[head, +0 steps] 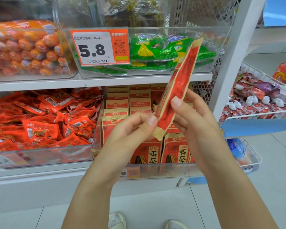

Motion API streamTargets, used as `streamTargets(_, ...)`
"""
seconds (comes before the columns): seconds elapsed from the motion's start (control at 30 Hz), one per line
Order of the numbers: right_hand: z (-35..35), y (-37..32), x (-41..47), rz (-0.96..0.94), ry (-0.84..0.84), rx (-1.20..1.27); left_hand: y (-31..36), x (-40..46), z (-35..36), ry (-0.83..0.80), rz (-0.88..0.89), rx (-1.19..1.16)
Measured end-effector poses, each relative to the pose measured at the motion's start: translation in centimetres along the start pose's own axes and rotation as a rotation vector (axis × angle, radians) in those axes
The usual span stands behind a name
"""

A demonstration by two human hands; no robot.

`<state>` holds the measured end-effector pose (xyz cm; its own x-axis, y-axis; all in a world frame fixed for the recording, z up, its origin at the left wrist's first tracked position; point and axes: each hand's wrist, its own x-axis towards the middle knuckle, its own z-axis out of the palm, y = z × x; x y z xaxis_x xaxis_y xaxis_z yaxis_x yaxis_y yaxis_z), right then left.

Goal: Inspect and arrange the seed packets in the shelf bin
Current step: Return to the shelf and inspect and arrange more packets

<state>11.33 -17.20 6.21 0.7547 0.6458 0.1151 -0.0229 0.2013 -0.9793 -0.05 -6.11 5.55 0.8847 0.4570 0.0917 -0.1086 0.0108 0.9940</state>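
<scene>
Both hands pinch one red and tan seed packet (177, 90), held edge-on and tilted so its top leans up to the right, above the bin. The left hand (132, 129) grips its lower corner between curled thumb and fingers; the right hand (193, 119) holds its middle, thumb on the near face and fingers behind. Just beyond and below the hands, the clear shelf bin (97, 129) on the lower shelf holds upright rows of matching packets (176, 149), red fronts with black characters facing near.
</scene>
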Motion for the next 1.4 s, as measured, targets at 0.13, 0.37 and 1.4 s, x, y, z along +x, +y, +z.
streamTargets(0.13, 0.1, -0.1, 0.1, 0.008, 0.0, 0.0, 0.1, 0.0, 0.1, -0.009, 0.019, -0.023)
streamTargets(0.37, 0.2, 0.1, 0.0, 0.014, 0.043, -0.031, 0.1, 0.0, 0.1, -0.001, -0.01, 0.033)
streamTargets(1.4, 0.5, 0.4, 0.2, -0.015, 0.165, 0.004, -1.1, 0.6, 0.7, 0.262, 0.138, 0.599)
